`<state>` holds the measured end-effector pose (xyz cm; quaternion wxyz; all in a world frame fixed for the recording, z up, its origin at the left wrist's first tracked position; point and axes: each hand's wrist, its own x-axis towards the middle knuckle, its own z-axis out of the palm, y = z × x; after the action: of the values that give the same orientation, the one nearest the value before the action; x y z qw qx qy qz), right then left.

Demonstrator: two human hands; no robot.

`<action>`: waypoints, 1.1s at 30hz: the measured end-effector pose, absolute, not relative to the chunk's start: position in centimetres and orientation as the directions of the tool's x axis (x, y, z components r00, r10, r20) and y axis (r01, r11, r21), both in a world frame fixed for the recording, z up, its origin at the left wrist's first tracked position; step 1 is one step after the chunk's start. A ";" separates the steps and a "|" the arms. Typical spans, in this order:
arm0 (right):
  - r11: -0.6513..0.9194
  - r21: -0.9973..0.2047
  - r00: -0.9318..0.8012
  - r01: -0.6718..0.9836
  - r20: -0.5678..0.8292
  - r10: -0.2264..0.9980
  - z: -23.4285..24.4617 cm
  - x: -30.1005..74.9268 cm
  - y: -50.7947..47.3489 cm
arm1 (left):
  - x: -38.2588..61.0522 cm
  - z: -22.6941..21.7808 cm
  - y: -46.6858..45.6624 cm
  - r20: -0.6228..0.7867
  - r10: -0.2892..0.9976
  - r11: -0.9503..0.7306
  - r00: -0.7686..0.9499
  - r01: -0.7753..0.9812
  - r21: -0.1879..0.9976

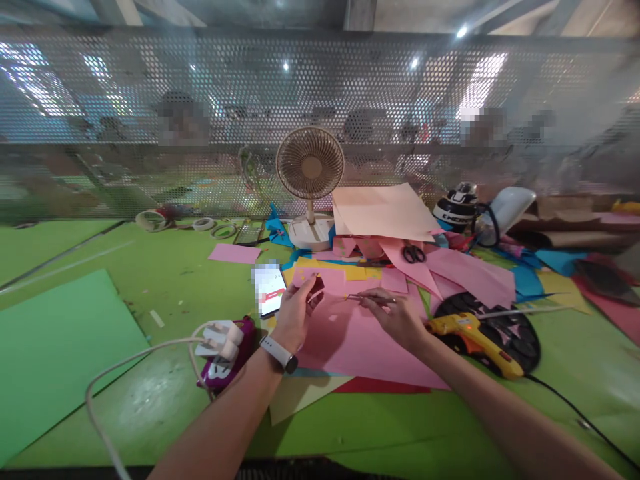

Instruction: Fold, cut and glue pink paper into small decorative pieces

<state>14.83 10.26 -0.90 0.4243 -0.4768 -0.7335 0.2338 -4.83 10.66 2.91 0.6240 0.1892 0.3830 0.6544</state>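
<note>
My left hand (296,313), with a white watch on its wrist, pinches a small dark red paper piece (316,288) above a large pink sheet (350,330). My right hand (395,317) is closed on thin metal tweezers (367,299) whose tip points left toward the red piece. Both hands hover over the pink sheet in the middle of the green table (150,393). A phone (270,289) lies just left of my left hand.
A yellow glue gun (475,337) rests on a black mat right of my right hand. A purple power strip (225,350) with a white plug lies to the left. A desk fan (310,183), scissors (414,253), stacked coloured papers, tape rolls and a green sheet (55,347) surround the area.
</note>
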 end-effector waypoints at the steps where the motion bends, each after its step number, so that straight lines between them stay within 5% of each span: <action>1: 0.450 -0.720 -0.194 0.528 0.414 0.889 -1.1 14.9 10.3 | -4.8 2.9 10.7 -0.228 0.962 0.071 -0.149 -0.671 0.738; 13: 0.648 -0.396 -0.386 0.651 0.562 0.731 -0.1 14.6 9.4 | -4.9 2.6 10.8 -0.205 0.970 0.070 -0.131 -0.654 0.753; 33: 0.514 -0.585 -0.243 0.627 0.480 0.843 -0.2 14.7 9.9 | -4.8 2.8 10.7 -0.214 0.967 0.075 -0.136 -0.652 0.755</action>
<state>14.74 9.89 -0.24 0.3930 -0.4732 -0.7764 0.1373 -4.81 10.72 2.78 0.6242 0.2052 0.3845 0.6484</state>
